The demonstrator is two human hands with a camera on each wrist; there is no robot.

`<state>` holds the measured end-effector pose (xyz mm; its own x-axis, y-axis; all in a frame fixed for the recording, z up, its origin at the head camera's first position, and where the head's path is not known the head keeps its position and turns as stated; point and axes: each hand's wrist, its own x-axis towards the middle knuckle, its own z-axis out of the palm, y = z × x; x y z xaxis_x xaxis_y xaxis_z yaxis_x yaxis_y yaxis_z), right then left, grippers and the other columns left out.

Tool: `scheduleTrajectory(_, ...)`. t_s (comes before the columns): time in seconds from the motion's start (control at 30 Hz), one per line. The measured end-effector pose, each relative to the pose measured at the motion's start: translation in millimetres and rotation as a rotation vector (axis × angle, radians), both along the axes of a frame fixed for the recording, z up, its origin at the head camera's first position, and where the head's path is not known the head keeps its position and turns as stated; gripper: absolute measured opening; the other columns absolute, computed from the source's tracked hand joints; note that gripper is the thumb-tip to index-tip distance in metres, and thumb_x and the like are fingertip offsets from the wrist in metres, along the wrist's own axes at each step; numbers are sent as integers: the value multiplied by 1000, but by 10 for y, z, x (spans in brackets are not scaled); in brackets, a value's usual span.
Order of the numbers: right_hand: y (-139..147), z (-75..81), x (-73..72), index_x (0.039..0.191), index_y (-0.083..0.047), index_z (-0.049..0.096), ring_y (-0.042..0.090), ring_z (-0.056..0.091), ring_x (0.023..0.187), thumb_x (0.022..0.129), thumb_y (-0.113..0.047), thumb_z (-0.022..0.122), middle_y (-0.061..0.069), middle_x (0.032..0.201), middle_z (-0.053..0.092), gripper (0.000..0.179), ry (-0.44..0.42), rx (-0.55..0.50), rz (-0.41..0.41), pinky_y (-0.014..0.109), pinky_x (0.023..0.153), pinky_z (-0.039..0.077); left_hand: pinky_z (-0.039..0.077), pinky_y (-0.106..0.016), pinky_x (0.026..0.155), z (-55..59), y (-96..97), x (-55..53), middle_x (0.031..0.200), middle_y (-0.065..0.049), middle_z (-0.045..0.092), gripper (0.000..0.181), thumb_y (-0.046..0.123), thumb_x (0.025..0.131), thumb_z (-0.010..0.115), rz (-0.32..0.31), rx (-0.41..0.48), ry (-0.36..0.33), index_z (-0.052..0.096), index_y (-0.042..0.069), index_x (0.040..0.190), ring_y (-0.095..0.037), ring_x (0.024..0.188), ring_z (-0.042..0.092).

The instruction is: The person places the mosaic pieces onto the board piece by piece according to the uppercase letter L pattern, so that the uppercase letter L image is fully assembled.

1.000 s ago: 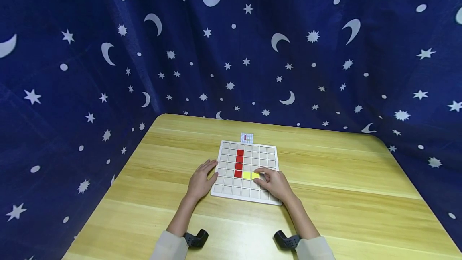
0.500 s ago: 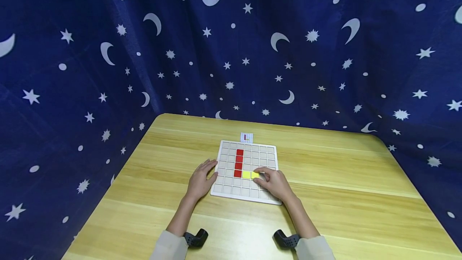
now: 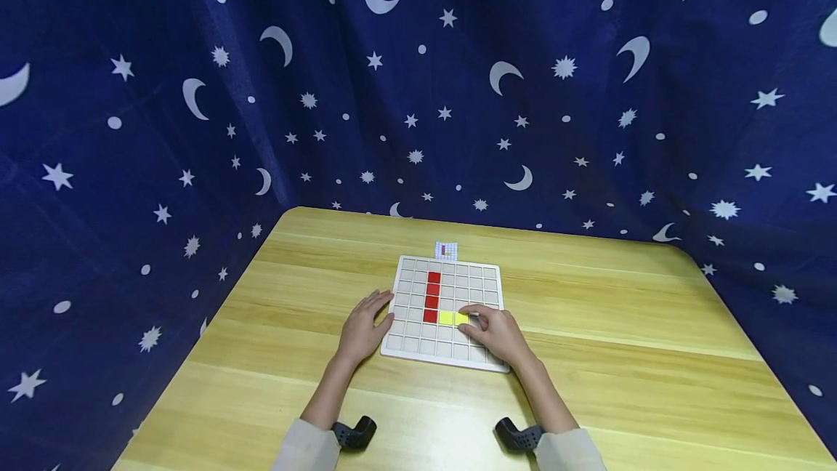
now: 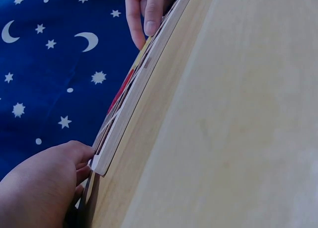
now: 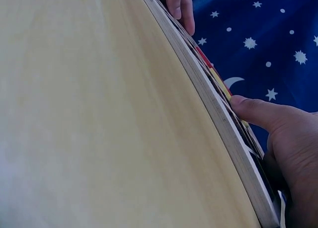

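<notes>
A white grid board [image 3: 412, 329] lies on the table, with several red tiles [image 3: 431, 302] in a column in its cells. To the right of the lowest red one are a yellow tile [image 3: 445, 317] and a second yellow tile [image 3: 461, 319]. My right hand [image 3: 500, 333] pinches that second tile between thumb and index finger, partly covering it. The left hand [image 3: 361, 327] rests against the board's left edge, fingers loosely extended. From the left wrist, the thumb of that hand [image 4: 44, 181] touches the board's corner [image 4: 102, 163]; its other fingers are partly hidden.
Behind the board lies a small printed card [image 3: 447, 251] showing a grid with a red column. The wooden table [image 3: 608, 355] extends around the board. A dark blue curtain [image 3: 405, 86] with moons and stars hangs behind and at the left. Black devices sit on both wrists.
</notes>
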<state>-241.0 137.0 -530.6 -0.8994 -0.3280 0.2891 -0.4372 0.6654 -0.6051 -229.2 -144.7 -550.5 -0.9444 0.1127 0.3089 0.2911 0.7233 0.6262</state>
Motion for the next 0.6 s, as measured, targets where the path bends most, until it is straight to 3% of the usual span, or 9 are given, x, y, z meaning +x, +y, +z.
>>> scheduleTrajectory(0.37, 60, 24, 51, 102, -17, 69, -2, 20, 45, 79, -24, 73, -15, 50, 29, 24, 32, -49, 23, 18, 41, 22, 25, -38, 110, -7, 7, -2, 131, -7, 53, 39, 23, 89, 60, -4, -4, 0, 58, 7, 124, -24, 127, 40)
scheduleTrajectory(0.6, 176, 103, 111, 98, -13, 70, -3, 22, 45, 83, -18, 69, -15, 51, 30, 15, 105, -107, 35, 18, 39, 24, 26, -41, 109, 16, -6, 12, 130, -8, 53, 38, 22, 88, 61, -8, 37, -6, 59, 6, 123, -26, 127, 40)
